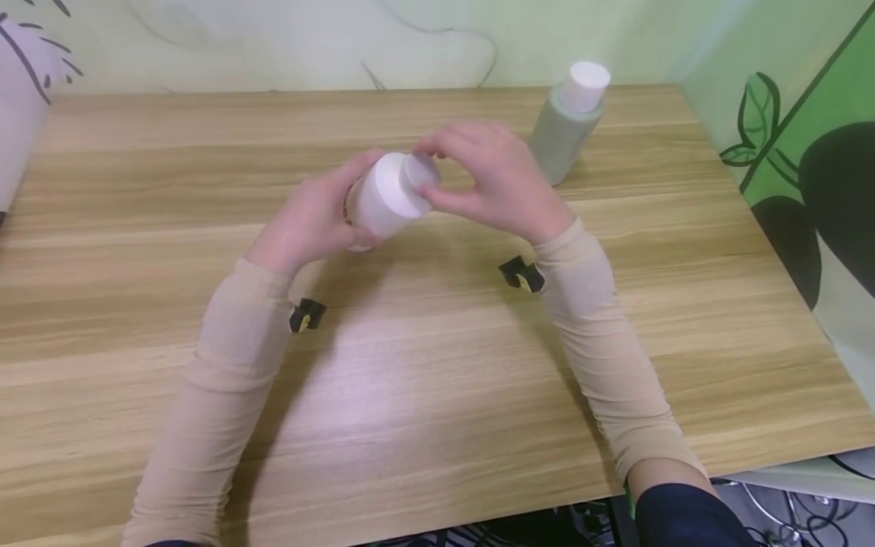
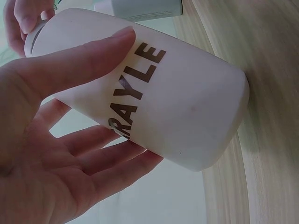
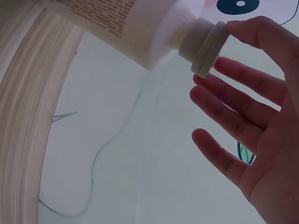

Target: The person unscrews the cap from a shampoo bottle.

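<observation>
My left hand (image 1: 307,216) grips a white plastic bottle (image 1: 379,203) around its body, thumb on one side and fingers on the other. Dark capital letters run across the bottle (image 2: 187,98) in the left wrist view, partly covered by the thumb. The bottle tilts above the table, its neck towards my right hand (image 1: 495,178). That hand pinches the white cap (image 3: 206,46) between thumb and fingertips, while the little finger stands away from it. Small brown print covers the bottle's other side in the right wrist view.
Behind my right hand a grey-green bottle (image 1: 563,133) with a white cap stands upright on the wooden table (image 1: 424,395). A painted wall (image 1: 307,45) borders the table at the back and right. Cables (image 1: 800,516) lie below the front right edge.
</observation>
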The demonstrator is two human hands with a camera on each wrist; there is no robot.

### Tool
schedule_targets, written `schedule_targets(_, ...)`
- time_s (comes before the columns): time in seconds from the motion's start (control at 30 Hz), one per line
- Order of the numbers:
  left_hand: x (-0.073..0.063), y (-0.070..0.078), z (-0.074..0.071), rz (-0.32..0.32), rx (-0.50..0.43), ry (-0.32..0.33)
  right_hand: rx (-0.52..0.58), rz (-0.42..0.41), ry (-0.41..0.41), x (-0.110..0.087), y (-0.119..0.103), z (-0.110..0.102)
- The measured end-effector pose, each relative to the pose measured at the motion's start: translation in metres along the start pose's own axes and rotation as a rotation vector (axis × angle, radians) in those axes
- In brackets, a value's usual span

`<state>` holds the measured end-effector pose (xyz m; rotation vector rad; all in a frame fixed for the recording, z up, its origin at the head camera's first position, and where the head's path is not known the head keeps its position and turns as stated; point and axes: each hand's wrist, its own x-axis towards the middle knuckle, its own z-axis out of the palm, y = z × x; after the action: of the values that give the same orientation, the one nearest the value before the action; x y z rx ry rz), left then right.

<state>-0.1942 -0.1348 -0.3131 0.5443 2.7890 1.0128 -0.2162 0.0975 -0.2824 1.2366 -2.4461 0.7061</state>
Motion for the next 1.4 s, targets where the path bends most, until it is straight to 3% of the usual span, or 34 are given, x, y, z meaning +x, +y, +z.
schedule_targets(0.47, 0.0001, 0.0003, -0.0001, -0.006, 0.0, -0.001, 0.052, -0.067, -0.081, -0.0001, 0.0006, -0.0023)
schedule_targets(0.6, 0.0005, 0.0011, 0.0008, -0.012, 0.003, -0.005, 0.073, -0.075, -0.077, 0.0008, 0.0007, -0.0011)
schedule_targets(0.8, 0.0012, 0.0021, 0.002, -0.014, 0.009, -0.009, 0.015, -0.02, -0.038, -0.0005, 0.0022, 0.001)
schedule_targets(0.97, 0.0009, 0.0028, 0.0021, -0.013, 0.012, -0.01, -0.007, -0.027, -0.021, -0.0012, 0.0024, 0.0011)
schedule_targets(1.4, -0.0008, 0.0007, 0.0006, -0.015, -0.004, 0.0, 0.05, -0.079, -0.091, 0.0004, 0.0, -0.0024)
